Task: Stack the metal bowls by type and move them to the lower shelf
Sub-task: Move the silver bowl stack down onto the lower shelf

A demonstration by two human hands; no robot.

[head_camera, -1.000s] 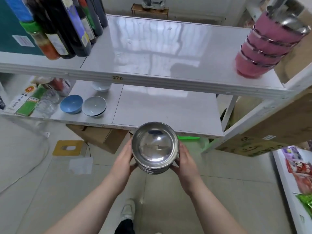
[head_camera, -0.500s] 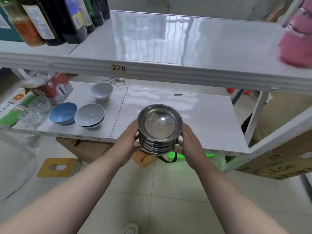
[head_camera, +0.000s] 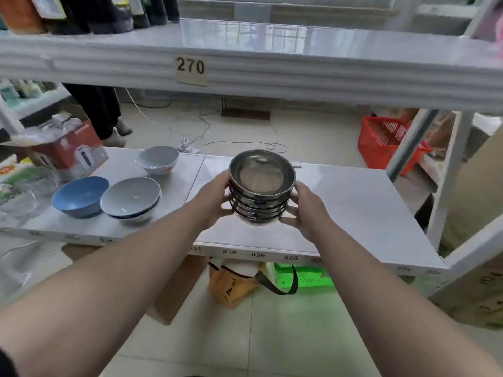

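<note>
Got the stack of metal bowls (head_camera: 260,194) clamped btw both hands, left hand (head_camera: 215,200) n right hand (head_camera: 307,210) fingers wrapped round the sides, over the lower shelf (head_camera: 353,213). Prob touching it, can't tell tbh.

At nine o'clock, a round blue bowl (head_camera: 80,196) touching a stack of pale grey bowls with a dark-blue rim (head_camera: 131,199), with a third pale grey bowl (head_camera: 157,160) just behind. Further toward nine, a red cardboard carton printed with a kettle (head_camera: 71,152) and a clear glass dish (head_camera: 25,189). At two o'clock a red plastic mesh basket (head_camera: 385,144); at twelve a beige tag reading 270 (head_camera: 190,70); at six an orange bag with a black strap (head_camera: 234,282).
</note>
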